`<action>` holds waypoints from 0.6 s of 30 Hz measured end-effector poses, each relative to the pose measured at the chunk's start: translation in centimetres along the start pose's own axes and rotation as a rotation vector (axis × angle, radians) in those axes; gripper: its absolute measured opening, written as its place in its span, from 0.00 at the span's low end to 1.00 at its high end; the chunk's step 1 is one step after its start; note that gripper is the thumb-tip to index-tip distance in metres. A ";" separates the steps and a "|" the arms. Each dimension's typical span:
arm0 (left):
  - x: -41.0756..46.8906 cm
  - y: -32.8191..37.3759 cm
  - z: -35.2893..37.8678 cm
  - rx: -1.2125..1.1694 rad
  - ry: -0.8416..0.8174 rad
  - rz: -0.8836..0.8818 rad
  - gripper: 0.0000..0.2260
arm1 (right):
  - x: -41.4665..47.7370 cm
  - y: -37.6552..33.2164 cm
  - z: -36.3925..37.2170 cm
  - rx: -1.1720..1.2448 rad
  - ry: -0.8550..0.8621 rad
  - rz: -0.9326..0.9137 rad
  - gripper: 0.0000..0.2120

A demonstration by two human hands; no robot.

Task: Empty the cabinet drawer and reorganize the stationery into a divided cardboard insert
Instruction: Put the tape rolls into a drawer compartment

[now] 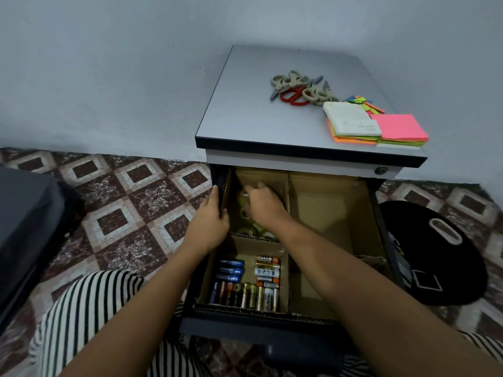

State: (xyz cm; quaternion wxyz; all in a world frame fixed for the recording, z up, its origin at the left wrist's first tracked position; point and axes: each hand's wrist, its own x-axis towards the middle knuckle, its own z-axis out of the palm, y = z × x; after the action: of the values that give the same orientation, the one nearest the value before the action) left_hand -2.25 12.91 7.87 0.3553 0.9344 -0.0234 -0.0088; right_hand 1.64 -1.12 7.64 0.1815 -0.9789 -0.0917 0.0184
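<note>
The cabinet drawer (381,229) stands pulled out, lined with a divided cardboard insert (288,186). Its near left compartment holds several batteries (247,281). The far left compartment holds tape rolls (255,231). My right hand (262,205) reaches into that far compartment, fingers curled over a roll that is mostly hidden. My left hand (209,224) grips the drawer's left wall. The long right compartment (326,227) shows bare cardboard.
On the cabinet top (245,115) lie several scissors (296,89), sticky note pads (381,129) and coloured flags (364,103). A black round object (435,254) sits on the tiled floor to the right. A dark grey object (24,227) is at left.
</note>
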 end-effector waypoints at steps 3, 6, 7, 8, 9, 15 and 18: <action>0.1 -0.3 0.2 -0.008 -0.005 0.007 0.27 | -0.6 -0.4 -0.7 0.109 0.086 -0.021 0.18; 0.3 -0.6 0.3 -0.018 -0.004 0.004 0.28 | -1.5 -0.5 -1.7 0.170 0.171 -0.046 0.17; 0.2 -0.7 0.3 -0.023 -0.003 -0.003 0.27 | -1.9 -0.4 -2.0 0.178 0.184 -0.062 0.16; 0.1 -0.7 0.3 -0.025 0.005 -0.005 0.27 | -2.2 -0.3 -2.3 0.179 0.193 -0.078 0.16; 0.0 -0.6 0.2 -0.023 0.018 0.004 0.27 | -2.7 -0.1 -2.8 0.179 0.206 -0.094 0.15; -0.8 -0.1 0.1 0.048 0.111 0.104 0.27 | -5.4 1.7 -6.2 0.167 0.302 -0.125 0.14; -0.8 -0.1 0.1 0.166 0.149 0.160 0.25 | -6.5 2.6 -7.9 0.148 0.346 -0.123 0.14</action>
State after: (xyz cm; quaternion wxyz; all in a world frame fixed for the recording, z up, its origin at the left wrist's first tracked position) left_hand -3.10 12.97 7.66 0.2769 0.9538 -0.0722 0.0911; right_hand -3.74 -7.53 14.13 0.2669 -0.9440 -0.1173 -0.1543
